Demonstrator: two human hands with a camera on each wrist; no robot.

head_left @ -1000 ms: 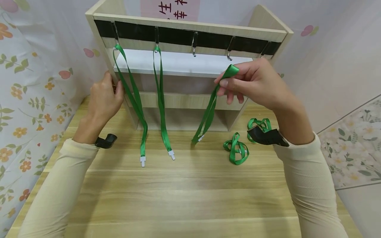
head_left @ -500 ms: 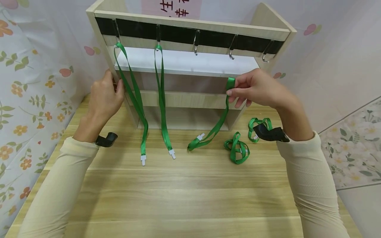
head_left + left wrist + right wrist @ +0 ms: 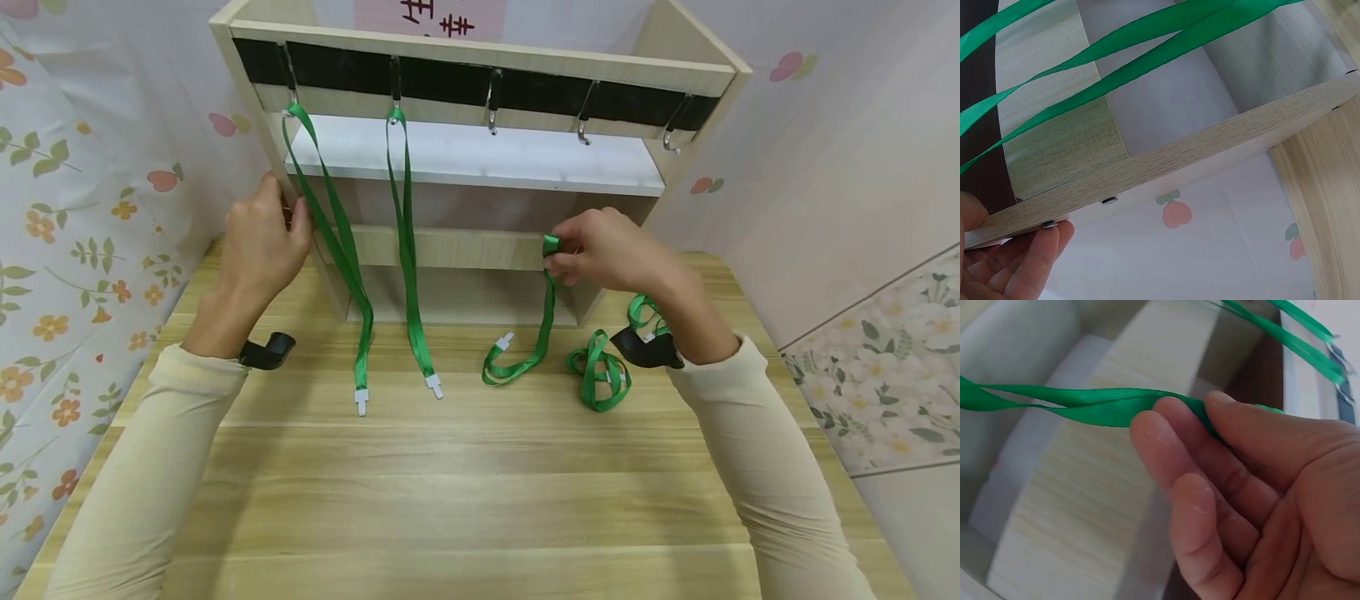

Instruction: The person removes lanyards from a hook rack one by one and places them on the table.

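Observation:
My right hand (image 3: 603,246) pinches a green lanyard (image 3: 546,321) near its looped top, in front of the shelf's lower board. From there the strap runs down to the table, where its end curls left with a white clip. In the right wrist view, thumb and fingertips meet on the doubled strap (image 3: 1110,406). My left hand (image 3: 262,242) grips the left side panel (image 3: 1166,159) of the wooden shelf, thumb on one face and fingers on the other. Beside that hand, two green lanyards (image 3: 341,242) (image 3: 408,250) hang from the two leftmost hooks, white clips at their lower ends.
Three bare metal hooks (image 3: 492,104) stick out from the black strip to the right of the hung lanyards. A coiled green lanyard (image 3: 597,375) lies on the wooden table (image 3: 450,492); another (image 3: 641,310) is partly hidden behind my right wrist.
My right hand has come down from near the hooks and shifted slightly left over the last half second. More of its lanyard now lies on the table. My left hand stays on the panel.

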